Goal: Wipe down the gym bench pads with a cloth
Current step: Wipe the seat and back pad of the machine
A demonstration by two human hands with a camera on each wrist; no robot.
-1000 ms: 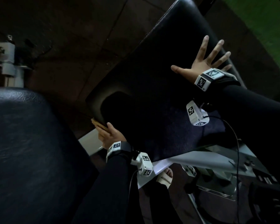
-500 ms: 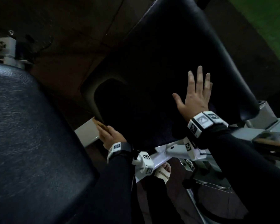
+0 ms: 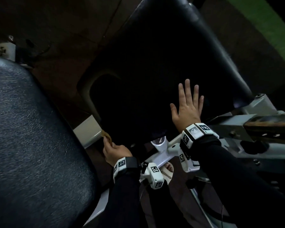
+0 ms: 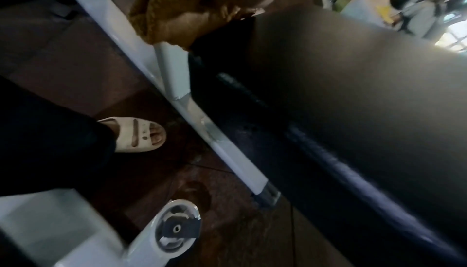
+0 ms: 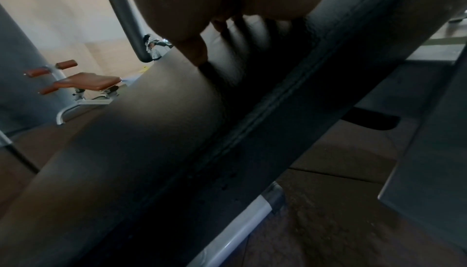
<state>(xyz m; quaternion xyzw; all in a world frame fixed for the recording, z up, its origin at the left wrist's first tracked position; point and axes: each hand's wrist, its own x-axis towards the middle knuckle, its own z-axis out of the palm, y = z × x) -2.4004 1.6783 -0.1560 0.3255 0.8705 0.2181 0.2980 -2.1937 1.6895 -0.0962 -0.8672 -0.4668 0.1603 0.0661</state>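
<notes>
Bench pad [image 3: 163, 51], the long black one running from the near middle to the far right, fills most of the head view, and the camera has swung so that more of its near end and the white frame [image 3: 161, 155] under it now show. A second, grey-textured pad [image 3: 31, 137] lies at the near left, apart from the first.

Over the last second the right hand [image 3: 187, 109] has slid from the far right part of the long pad back to its near end, where it lies flat, fingers straight and spread, holding nothing. It looks to be bracing or feeling the surface, not wiping.

Left hand [image 3: 116, 152] has barely moved: it sits at the near left corner of the long pad, fingers curled round the brown cloth [image 3: 107, 137]. In the left wrist view the cloth [image 4: 182, 9] hangs bunched against the pad's corner edge, beside the white frame rail [image 4: 177, 75].

As I judge it, the cloth has not swept the broad top in this stretch, so most of the wiping is yet to come.
</notes>
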